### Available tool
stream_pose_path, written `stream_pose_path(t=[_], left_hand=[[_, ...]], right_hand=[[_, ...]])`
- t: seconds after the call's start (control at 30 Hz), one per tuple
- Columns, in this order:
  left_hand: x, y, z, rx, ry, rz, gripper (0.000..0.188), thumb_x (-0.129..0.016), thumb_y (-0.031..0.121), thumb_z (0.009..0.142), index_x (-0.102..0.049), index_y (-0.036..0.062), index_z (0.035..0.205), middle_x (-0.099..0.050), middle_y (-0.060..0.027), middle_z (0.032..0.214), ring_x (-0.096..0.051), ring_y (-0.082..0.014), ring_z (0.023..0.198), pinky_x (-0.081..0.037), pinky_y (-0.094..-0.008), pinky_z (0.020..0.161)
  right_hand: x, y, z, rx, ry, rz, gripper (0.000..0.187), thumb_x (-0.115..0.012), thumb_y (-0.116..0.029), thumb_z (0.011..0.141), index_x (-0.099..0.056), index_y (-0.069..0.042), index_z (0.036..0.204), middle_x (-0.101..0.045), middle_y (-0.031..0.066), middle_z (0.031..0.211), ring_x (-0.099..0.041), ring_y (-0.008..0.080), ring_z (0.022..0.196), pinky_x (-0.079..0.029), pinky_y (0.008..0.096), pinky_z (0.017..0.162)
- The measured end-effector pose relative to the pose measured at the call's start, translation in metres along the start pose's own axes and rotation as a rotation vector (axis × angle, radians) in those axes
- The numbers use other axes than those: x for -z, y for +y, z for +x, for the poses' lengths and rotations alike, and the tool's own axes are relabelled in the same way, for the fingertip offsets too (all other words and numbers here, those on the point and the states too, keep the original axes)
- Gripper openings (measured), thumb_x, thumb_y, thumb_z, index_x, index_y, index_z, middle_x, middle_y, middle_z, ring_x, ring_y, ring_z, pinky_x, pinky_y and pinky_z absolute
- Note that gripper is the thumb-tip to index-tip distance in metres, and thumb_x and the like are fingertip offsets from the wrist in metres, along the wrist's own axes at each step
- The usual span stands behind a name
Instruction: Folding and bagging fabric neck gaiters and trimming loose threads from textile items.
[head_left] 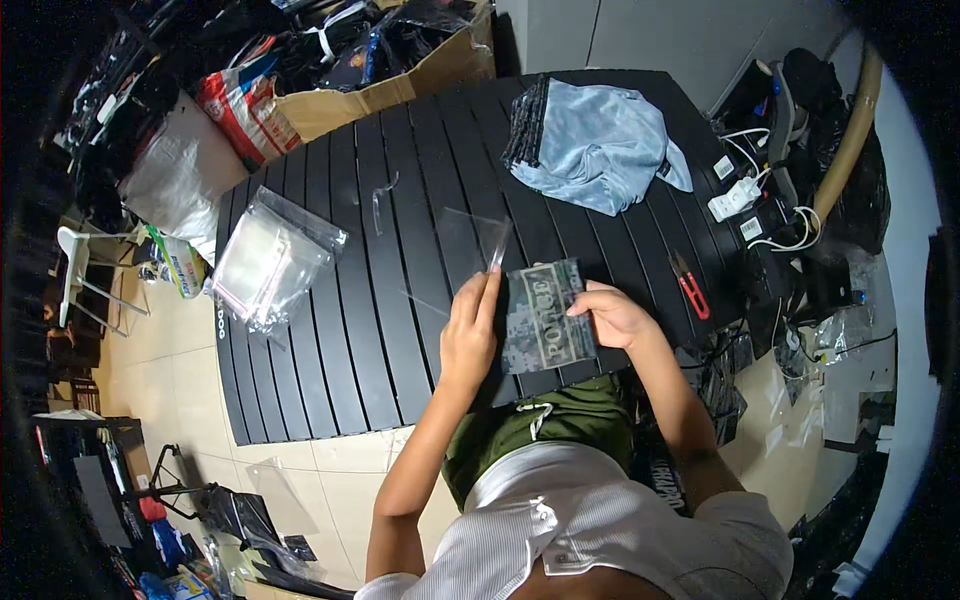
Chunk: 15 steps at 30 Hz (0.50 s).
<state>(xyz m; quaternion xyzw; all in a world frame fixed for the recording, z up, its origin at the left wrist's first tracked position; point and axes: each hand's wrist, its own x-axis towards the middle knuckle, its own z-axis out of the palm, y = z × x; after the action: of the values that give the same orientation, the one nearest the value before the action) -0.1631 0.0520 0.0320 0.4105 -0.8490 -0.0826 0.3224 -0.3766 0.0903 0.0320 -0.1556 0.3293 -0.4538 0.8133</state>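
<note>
My right hand [612, 315] grips the right edge of a flat, folded camouflage cloth piece [525, 340] with pale lettering, its thumb on top. The cloth is at the table's near edge, in front of my lap. Just left of it, my left hand [470, 330] has its fingers closed on the edge of a clear plastic bag [472, 235]. The bag looks flat and stretches away from the fingertips over the table. A stack of clear plastic bags [270, 262] lies at the table's left side.
On the black slatted table [370, 330] lie a light-blue cloth pile [600, 145], red-handled thread snips [690, 288] and a clear plastic scrap [382, 200]. White plugs and cables [738, 200] sit by the right edge. A cardboard box [390, 95] of dark packages stands beyond.
</note>
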Motion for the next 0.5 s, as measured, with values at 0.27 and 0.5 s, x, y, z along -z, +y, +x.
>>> stream_pose_path(t=[0.27,0.5], left_hand=[[0.008,0.005,-0.004,-0.046,-0.050,0.035,0.062,-0.047,-0.008,0.069,-0.043,0.0055,0.130,-0.049,-0.0110,0.115,-0.050,-0.0271,0.110,-0.048,-0.0329,0.084],[0.010,0.015,-0.011,-0.063,-0.128,0.034,0.061,-0.046,-0.006,0.069,-0.042,0.0058,0.129,-0.050,-0.0090,0.123,-0.049,-0.0260,0.114,-0.046,-0.0320,0.089]], right_hand=[[-0.001,-0.015,0.009,0.074,-0.092,0.035,0.062,-0.043,0.004,0.072,-0.037,-0.004,0.133,-0.056,0.0133,0.115,-0.058,0.0239,0.101,-0.047,0.0390,0.089],[0.026,-0.003,0.030,0.069,0.023,0.190,0.038,-0.045,-0.005,0.074,-0.052,0.005,0.110,-0.062,0.0162,0.101,-0.062,0.0282,0.090,-0.050,0.0433,0.082]])
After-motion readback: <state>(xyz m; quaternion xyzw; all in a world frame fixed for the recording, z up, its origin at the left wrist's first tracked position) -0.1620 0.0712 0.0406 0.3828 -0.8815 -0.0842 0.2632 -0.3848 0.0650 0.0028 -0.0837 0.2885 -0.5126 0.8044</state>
